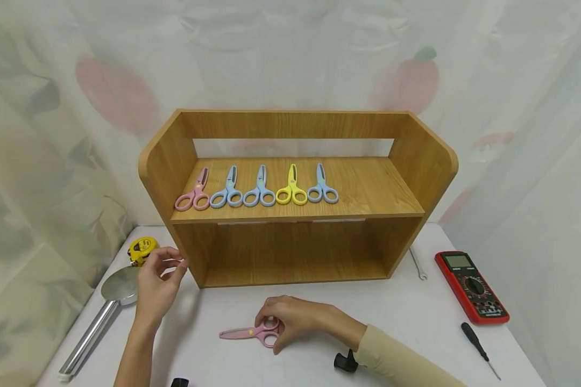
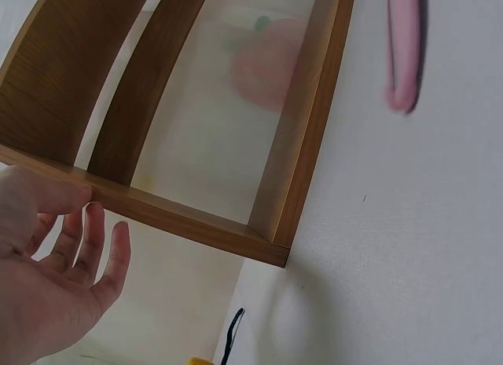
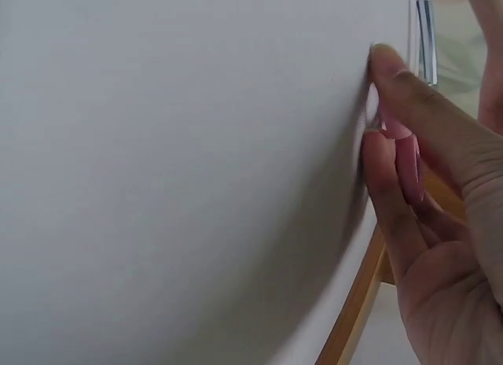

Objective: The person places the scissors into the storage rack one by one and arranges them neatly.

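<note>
Pink scissors (image 1: pixel 244 333) lie on the white table in front of the wooden shelf (image 1: pixel 290 252), blades pointing left. My right hand (image 1: pixel 295 317) grips them by the handle loops; in the right wrist view the thumb and fingers close about the pink handle (image 3: pixel 407 164). With loosely bent fingers, my left hand (image 1: pixel 157 282) touches the shelf's left side panel (image 2: pixel 189 223) at its edge. On the upper board stand out several scissors in a row: pink ones (image 1: pixel 200 185) at the left, blue ones (image 1: pixel 231 183), and yellow ones (image 1: pixel 292 180) among the blue.
Left of the shelf are a yellow tape measure (image 1: pixel 142 250) and a metal strainer-like tool (image 1: pixel 97 328) with a long handle. A wrench (image 1: pixel 418 263), a red multimeter (image 1: pixel 472 287) and a black-handled screwdriver (image 1: pixel 479 344) lie at the right. A printed curtain (image 1: pixel 290 64) hangs behind.
</note>
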`<state>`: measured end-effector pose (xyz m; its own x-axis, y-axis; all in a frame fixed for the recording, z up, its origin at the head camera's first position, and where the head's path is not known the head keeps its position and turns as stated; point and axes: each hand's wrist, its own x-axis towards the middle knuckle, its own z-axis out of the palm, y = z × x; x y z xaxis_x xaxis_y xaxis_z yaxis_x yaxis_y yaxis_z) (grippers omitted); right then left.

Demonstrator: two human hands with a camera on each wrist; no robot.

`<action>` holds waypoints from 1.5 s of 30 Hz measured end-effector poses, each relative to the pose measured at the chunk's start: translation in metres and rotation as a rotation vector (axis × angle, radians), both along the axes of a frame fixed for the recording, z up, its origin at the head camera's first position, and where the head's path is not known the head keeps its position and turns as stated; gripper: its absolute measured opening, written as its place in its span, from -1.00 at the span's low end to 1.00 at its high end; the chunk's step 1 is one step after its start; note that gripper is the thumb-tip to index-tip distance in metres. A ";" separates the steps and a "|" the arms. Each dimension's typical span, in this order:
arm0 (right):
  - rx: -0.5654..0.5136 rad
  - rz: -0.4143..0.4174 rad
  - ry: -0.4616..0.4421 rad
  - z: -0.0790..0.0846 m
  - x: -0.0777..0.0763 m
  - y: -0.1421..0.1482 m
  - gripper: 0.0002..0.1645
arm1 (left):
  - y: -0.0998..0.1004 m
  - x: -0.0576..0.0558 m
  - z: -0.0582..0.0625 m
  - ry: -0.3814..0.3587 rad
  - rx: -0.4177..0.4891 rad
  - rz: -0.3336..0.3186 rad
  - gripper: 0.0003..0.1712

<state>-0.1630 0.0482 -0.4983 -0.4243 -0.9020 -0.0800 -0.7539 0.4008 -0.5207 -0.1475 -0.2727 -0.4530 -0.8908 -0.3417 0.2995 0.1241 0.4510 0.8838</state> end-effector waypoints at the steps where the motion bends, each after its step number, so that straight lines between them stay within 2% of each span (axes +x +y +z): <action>1: -0.004 0.006 -0.011 0.001 0.002 0.003 -0.30 | 0.000 0.000 0.000 0.001 0.000 0.000 -0.64; 6: -0.027 0.024 -0.038 0.004 0.011 0.019 -0.30 | 0.001 -0.001 0.000 0.003 -0.003 0.007 -0.64; 9: -0.063 0.031 -0.026 0.006 0.015 0.029 -0.30 | 0.001 -0.001 0.000 0.002 -0.003 0.007 -0.64; 13: -0.177 0.015 -0.064 0.022 0.021 0.043 -0.32 | 0.001 -0.001 -0.001 0.007 -0.001 0.009 -0.64; 17: -0.368 -0.043 -0.129 0.064 0.026 0.061 -0.31 | 0.000 -0.002 -0.001 0.023 0.005 0.001 -0.63; 20: -0.553 -0.072 -0.083 0.102 0.026 0.079 -0.27 | 0.000 -0.002 -0.001 0.031 0.010 -0.003 -0.63; 23: -0.712 -0.118 0.044 0.138 0.020 0.098 -0.21 | -0.002 -0.002 -0.001 0.030 0.013 -0.007 -0.62; 26: -0.793 -0.238 0.205 0.167 0.008 0.118 -0.13 | -0.002 -0.002 -0.002 0.027 0.016 -0.008 -0.61; 28: -0.800 -0.366 0.287 0.181 -0.003 0.130 -0.12 | -0.002 -0.003 -0.002 0.023 0.013 -0.004 -0.61; 30: -0.759 -0.513 0.360 0.192 -0.016 0.140 -0.15 | -0.002 -0.003 -0.001 0.019 0.010 0.000 -0.62; 32: -0.688 -0.640 0.380 0.198 -0.031 0.147 -0.21 | -0.002 -0.002 -0.001 0.018 0.007 0.002 -0.62; 34: -0.588 -0.731 0.375 0.200 -0.045 0.152 -0.27 | -0.002 -0.002 -0.001 0.016 0.003 0.003 -0.63; 39: -0.428 -0.825 0.294 0.199 -0.065 0.156 -0.37 | -0.001 -0.002 -0.001 0.012 -0.006 0.007 -0.63; 45: -0.363 -0.889 0.322 0.196 -0.067 0.154 -0.33 | 0.000 -0.003 -0.001 0.016 -0.008 0.011 -0.63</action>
